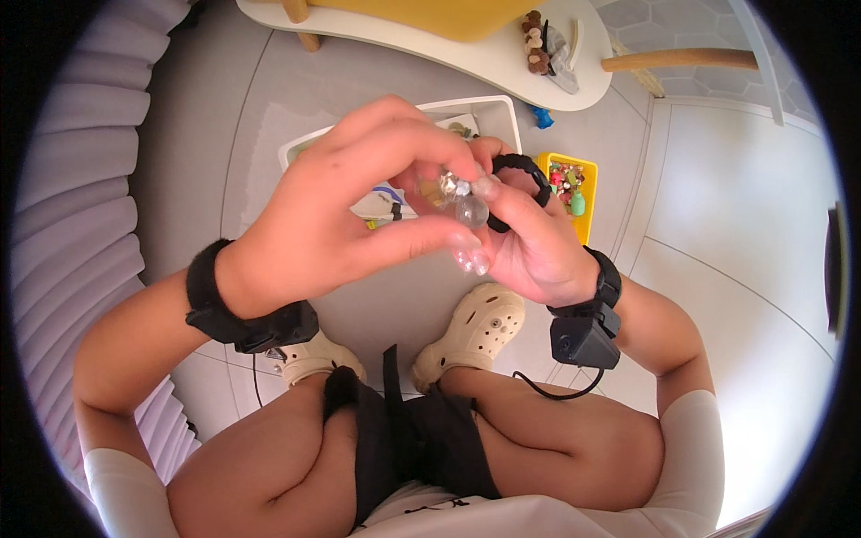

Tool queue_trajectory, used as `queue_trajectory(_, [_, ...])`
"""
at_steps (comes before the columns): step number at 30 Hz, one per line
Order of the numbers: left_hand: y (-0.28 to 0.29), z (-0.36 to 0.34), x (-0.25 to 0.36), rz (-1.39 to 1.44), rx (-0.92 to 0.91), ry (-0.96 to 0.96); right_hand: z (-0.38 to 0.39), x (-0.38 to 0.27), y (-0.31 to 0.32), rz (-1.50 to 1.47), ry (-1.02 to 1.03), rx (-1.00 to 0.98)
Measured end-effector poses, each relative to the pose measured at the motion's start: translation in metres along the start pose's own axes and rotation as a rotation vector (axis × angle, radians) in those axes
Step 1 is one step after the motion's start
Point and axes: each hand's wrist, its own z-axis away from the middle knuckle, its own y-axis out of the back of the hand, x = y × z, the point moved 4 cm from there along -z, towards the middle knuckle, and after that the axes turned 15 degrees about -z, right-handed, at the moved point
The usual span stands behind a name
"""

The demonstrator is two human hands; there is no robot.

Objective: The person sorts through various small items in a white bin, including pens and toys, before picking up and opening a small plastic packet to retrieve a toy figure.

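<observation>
Left hand: The left hand (323, 202) reached in from eight o'clock with curled fingers, its forefinger and thumb gripping a clear ornament (472, 212).
Right hand: The right hand (538, 255), from four o'clock, was closed on a black band (523, 162), its thumb crossing in front and its tip at the ornament's shiny part.
Ornament: It sat between both hands, just off centre toward one o'clock, a clear ball below a glittering piece; fingers partly hid it.
Band: It curved beside the ornament, at its two o'clock; I could not tell whether the two were joined.
White tray: The tray (484, 101) stood on the floor at twelve o'clock, beyond the hands and largely covered by them.
Yellow box: At two o'clock, the box (574, 159) held small colourful pieces and a green item (577, 204).
Floor: A small blue object (543, 117) lay near one o'clock.
Bench: The white bench (498, 67) spanned twelve to one, with brown trinkets (536, 45) on it.
Curtain: Pale folds of curtain (90, 179) hung at nine.
</observation>
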Motion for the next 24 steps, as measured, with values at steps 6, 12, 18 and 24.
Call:
queue_trajectory(6, [0.002,0.005,0.002,0.045,0.004,-0.021,0.003,-0.001,-0.004,-0.088,0.052,-0.123])
queue_trajectory(12, [0.001,0.007,-0.001,0.145,-0.021,0.080,0.004,0.001,-0.009,-0.022,0.035,-0.222])
queue_trajectory(18, [0.004,0.006,0.003,0.102,-0.035,0.046,0.007,-0.001,-0.014,0.082,0.073,-0.253])
queue_trajectory(24, [0.006,0.002,0.002,0.012,-0.014,0.066,0.005,0.001,-0.006,-0.091,-0.073,-0.157])
